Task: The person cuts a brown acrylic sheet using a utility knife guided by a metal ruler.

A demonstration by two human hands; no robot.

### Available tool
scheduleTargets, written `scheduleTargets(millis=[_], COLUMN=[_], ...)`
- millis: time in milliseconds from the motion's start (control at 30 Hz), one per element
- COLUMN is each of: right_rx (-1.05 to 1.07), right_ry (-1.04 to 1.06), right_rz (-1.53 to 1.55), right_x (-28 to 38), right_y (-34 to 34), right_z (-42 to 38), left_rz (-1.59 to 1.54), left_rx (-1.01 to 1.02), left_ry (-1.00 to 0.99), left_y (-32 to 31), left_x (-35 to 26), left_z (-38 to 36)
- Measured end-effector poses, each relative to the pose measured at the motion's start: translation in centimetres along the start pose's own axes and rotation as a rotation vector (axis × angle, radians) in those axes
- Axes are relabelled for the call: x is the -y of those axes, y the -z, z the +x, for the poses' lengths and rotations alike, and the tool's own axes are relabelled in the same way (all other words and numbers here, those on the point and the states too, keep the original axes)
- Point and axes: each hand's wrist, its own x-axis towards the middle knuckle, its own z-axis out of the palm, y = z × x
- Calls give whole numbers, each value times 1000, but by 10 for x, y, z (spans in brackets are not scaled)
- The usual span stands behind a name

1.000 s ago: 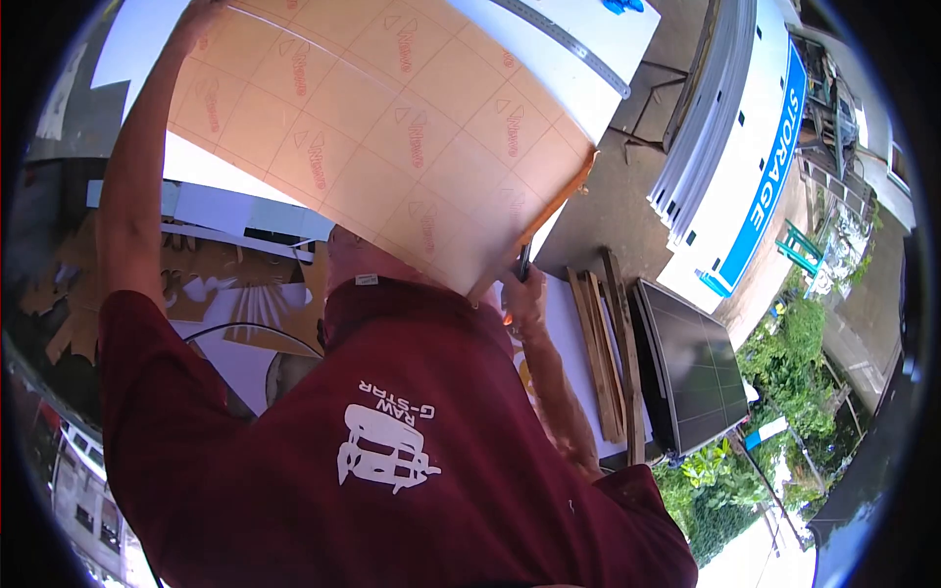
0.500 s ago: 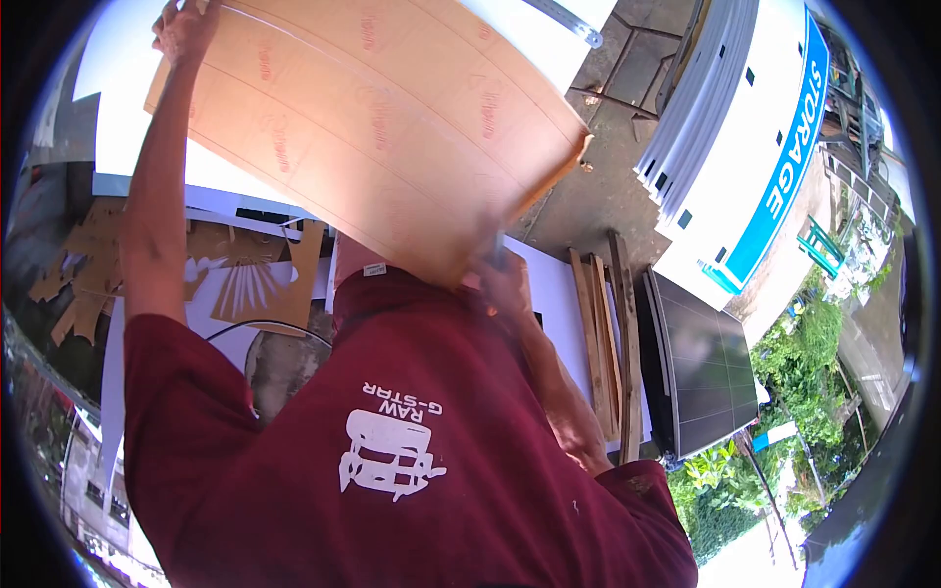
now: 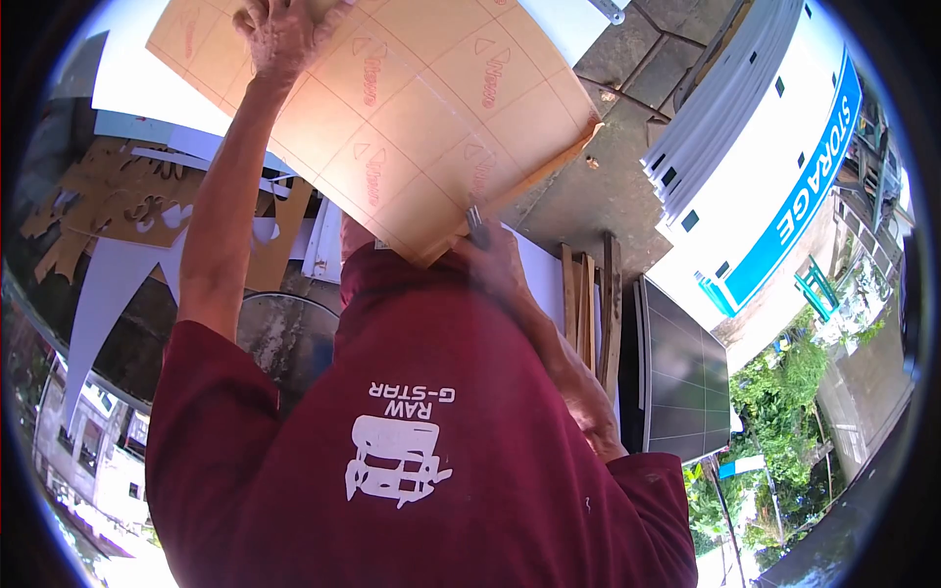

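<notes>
A large sheet with brown printed covering (image 3: 421,108) spans the upper middle, its near corner by the maroon shirt's collar. My left hand (image 3: 284,37) lies on its upper left part, palm down, fingers apart. Near the sheet's lower right edge, my right hand (image 3: 498,257) is closed round a small tool (image 3: 476,221) with a dark metallic end; motion blurs the hand, and the tool's exact kind cannot be made out. Brown covering is bent up along that edge.
White sheets (image 3: 147,73) extend under the brown one. Cut-out brown pieces (image 3: 113,186) lie at left. Wooden strips (image 3: 610,314) and a dark gridded panel (image 3: 686,363) stand at right, below a white and blue STORAGE sign (image 3: 784,235). A metal ruler end (image 3: 610,12) shows at top.
My left hand has moved right and slightly down, from the sheet's far left edge onto its surface. My right hand has shifted slightly left. The view has shifted a little.
</notes>
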Motion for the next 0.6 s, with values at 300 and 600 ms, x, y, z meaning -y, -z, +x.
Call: scheduleTargets(millis=[300,600], right_rx=[-153,-140], right_ry=[223,274], right_rz=[-321,-703], right_x=[46,59], right_y=[80,83], right_z=[-35,0], left_rz=[-40,28], left_rx=[26,-61], left_ry=[94,49], left_y=[7,-11], left_x=[-19,-10], left_z=[-13,-18])
